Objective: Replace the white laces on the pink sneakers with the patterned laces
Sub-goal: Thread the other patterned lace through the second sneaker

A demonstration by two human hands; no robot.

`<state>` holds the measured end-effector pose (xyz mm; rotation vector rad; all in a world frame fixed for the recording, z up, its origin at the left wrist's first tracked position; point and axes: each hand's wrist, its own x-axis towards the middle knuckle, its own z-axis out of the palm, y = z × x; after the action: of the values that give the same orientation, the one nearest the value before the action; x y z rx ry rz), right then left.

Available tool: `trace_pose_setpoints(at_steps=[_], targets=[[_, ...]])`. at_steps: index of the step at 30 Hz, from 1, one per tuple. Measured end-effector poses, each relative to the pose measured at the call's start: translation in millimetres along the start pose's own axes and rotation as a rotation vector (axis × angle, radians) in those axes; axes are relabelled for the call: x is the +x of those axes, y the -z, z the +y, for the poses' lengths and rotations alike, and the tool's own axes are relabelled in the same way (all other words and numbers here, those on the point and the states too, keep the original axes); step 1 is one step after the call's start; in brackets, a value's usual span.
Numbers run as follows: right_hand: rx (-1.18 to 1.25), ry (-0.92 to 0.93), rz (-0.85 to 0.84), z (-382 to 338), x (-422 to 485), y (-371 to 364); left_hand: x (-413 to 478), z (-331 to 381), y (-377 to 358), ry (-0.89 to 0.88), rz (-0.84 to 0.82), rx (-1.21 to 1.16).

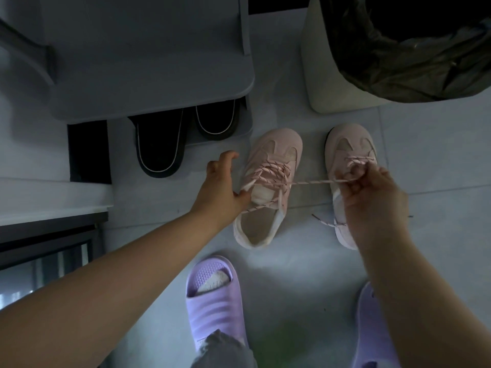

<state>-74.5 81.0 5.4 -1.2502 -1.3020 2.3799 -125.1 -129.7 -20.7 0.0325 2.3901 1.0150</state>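
Head view, looking straight down at the floor (pixel 292 261). Two pink sneakers stand side by side, toes pointing away from the person: one pink sneaker (pixel 276 144) under the left hand and a second pink sneaker (pixel 345 139) partly covered by the right hand. Both already carry patterned lacing over the upper eyelets; no white lace can be made out with certainty. The left hand (pixel 221 187) is spread open, its thumb and palm edge resting against the side of the first sneaker as a brace, holding nothing. The right hand (pixel 372 200) has its fingers curled and pinched round the patterned lace (pixel 310 182), which runs taut from the first sneaker's eyelets across the gap to that hand. A loose lace end (pixel 261 207) lies over the same sneaker's opening. Judged risks: the sideways pull may drag or tip the sneaker if the open left hand slips off its side; uneven tension may leave the two lace ends unequal or bunch the crossings; the taut span passes just above the second sneaker's lacing and could snag there. Dim light makes eyelets hard to read, so one might be skipped. Nearby: black slippers (pixel 159 144), a lined waste bin (pixel 318 75), lilac slides (pixel 212 301) on the person's feet.
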Motion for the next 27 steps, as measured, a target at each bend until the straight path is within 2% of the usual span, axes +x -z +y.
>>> trace_pose_setpoints(at_steps=[1, 2, 3, 5, 7, 9, 12, 14, 16, 19, 21, 24, 27], targets=[[0.066, -0.025, -0.022, -2.1, 2.9, 4.7, -0.3, 0.8, 0.2, -0.015, -0.019, 0.022], [0.032, -0.028, -0.074, -3.4, 4.1, 5.7, -0.7, 2.6, 0.0, -0.035, -0.031, 0.052], [-0.091, -0.014, -0.114, -4.0, 4.2, 4.9, -1.7, 4.5, 0.1, -0.067, -0.036, 0.088], [-0.566, 0.061, -0.189, -0.4, 2.9, 4.7, -5.6, 6.0, 0.4, -0.204, -0.020, 0.214], [-0.961, 0.142, -0.345, 3.2, -2.7, 1.0, -9.1, 0.8, -1.5, -0.390, 0.007, 0.396], [-1.174, 0.182, -0.475, 6.9, -6.0, 0.8, -12.6, -2.3, -4.6, -0.492, 0.034, 0.523], [-1.360, 0.268, -0.529, 16.9, -8.5, 3.6, -12.8, -2.0, -14.1, -0.499, 0.020, 0.645], [-1.426, 0.334, -0.521, 24.8, -10.9, 7.3, -9.0, 0.5, -18.4, -0.522, 0.048, 0.706], [-1.396, 0.319, -0.438, 29.5, -13.4, 9.9, -4.3, 1.8, -17.9, -0.534, 0.060, 0.689], [-1.338, 0.300, -0.324, 35.4, -14.5, 11.6, 3.2, 3.0, -5.9, -0.422, 0.014, 0.457], [-1.327, 0.351, -0.316, 37.1, -15.2, 10.0, 7.6, 2.0, 7.1, -0.307, -0.014, 0.280], [-1.341, 0.444, -0.320, 40.1, -17.9, 5.3, 9.2, -3.4, 23.2, -0.251, -0.047, 0.175], [-1.371, 0.493, -0.320, 44.4, -18.5, 2.6, 9.2, -10.0, 32.6, -0.164, -0.173, 0.016]])
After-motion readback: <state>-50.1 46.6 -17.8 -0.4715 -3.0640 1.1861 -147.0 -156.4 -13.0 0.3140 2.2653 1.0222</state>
